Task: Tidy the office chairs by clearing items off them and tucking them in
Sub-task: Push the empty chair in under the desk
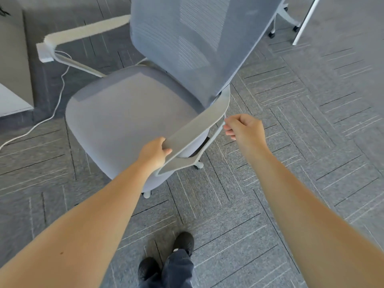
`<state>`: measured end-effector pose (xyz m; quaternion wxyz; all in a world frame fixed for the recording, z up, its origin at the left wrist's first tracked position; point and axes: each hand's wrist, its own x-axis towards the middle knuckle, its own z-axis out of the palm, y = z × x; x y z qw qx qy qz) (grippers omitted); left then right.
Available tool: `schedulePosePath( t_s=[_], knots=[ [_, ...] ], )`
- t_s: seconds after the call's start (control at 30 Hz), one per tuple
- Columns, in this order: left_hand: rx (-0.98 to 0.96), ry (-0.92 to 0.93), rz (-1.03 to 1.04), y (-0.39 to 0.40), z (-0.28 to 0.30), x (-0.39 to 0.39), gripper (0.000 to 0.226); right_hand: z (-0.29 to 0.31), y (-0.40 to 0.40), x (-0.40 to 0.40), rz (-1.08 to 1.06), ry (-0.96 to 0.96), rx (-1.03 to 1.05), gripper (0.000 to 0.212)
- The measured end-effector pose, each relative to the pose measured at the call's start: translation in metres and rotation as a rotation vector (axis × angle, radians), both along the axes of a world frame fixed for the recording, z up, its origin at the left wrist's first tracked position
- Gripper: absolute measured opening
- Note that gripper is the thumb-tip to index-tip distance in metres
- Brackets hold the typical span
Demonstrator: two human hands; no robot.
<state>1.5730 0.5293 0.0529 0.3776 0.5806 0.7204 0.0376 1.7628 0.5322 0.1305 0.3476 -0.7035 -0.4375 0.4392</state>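
A grey office chair with a mesh back stands on the carpet in front of me, its seat bare. My left hand grips the front end of the near armrest. My right hand hovers just right of that armrest's rear, fingers curled loosely, holding nothing; whether it touches the armrest support is unclear. The far armrest juts out to the upper left.
A grey cabinet or desk side stands at the left. A white cable trails over the carpet beside it. Another chair's wheeled base and a white desk leg sit top right. My shoes are below.
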Motion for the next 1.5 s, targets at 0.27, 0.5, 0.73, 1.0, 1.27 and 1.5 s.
schedulePosePath(
  t_s=[0.27,0.5,0.73,1.0,1.27,1.5],
  knots=[
    [0.133,-0.079,0.142,-0.027,0.054,-0.019,0.044,0.05,-0.031,-0.01,-0.062,-0.012,0.158,0.021],
    [0.338,-0.347,0.102,-0.037,0.16,0.009,0.037,0.119,-0.053,-0.005,-0.136,-0.017,0.286,0.021],
    [0.47,-0.369,0.029,-0.028,0.247,0.027,0.04,0.183,-0.046,0.019,-0.209,0.012,0.387,0.021],
    [0.498,-0.36,0.003,-0.001,0.294,0.079,0.046,0.213,0.007,0.074,-0.14,-0.083,0.422,0.02],
    [0.458,0.064,0.185,0.049,0.304,0.155,0.037,0.214,0.088,0.121,0.203,-0.189,0.447,0.028],
    [0.473,0.35,0.186,0.055,0.283,0.154,0.024,0.206,0.123,0.118,0.487,-0.313,0.471,0.046]
  ],
)
